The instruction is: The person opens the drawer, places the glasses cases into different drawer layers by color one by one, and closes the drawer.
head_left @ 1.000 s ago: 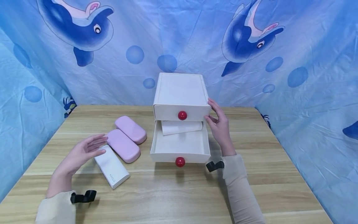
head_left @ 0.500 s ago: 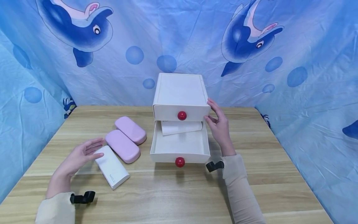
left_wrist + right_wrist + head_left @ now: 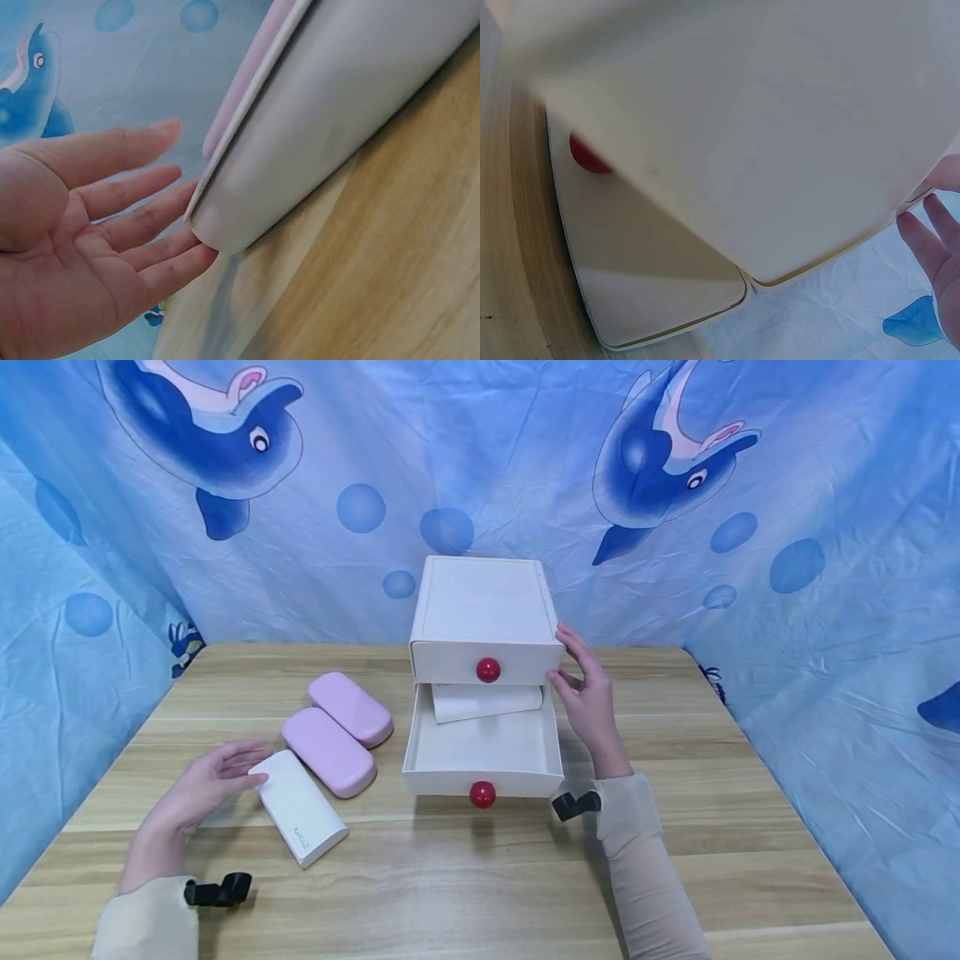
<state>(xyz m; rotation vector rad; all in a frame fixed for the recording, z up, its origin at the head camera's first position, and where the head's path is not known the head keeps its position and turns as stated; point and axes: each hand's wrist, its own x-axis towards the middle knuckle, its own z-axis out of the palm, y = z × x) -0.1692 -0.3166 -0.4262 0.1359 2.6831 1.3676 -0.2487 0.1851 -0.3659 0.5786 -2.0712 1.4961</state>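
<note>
A long white box (image 3: 300,810) with dark lettering lies flat at the left of the table. My left hand (image 3: 202,789) is at its far end, fingers extended, and the left wrist view shows fingertips against the end of the box (image 3: 300,135). The thumb is held apart above. My right hand (image 3: 591,706) rests against the front right corner of a white drawer cabinet (image 3: 483,602), its fingers fairly straight. Below the cabinet's top drawer, another drawer (image 3: 442,783) with a red knob is pulled out. Inside it lies a white flat object (image 3: 487,703), partly hidden.
Two pink glasses cases, a nearer one (image 3: 330,752) and a farther one (image 3: 350,708), lie side by side between the white box and the cabinet. A blue dolphin-print cloth (image 3: 480,460) hangs behind the wooden table (image 3: 480,893).
My left hand has moved slightly down and left, from over the far end of the white box and the nearer pink case to beside the box's end. My right hand stays put.
</note>
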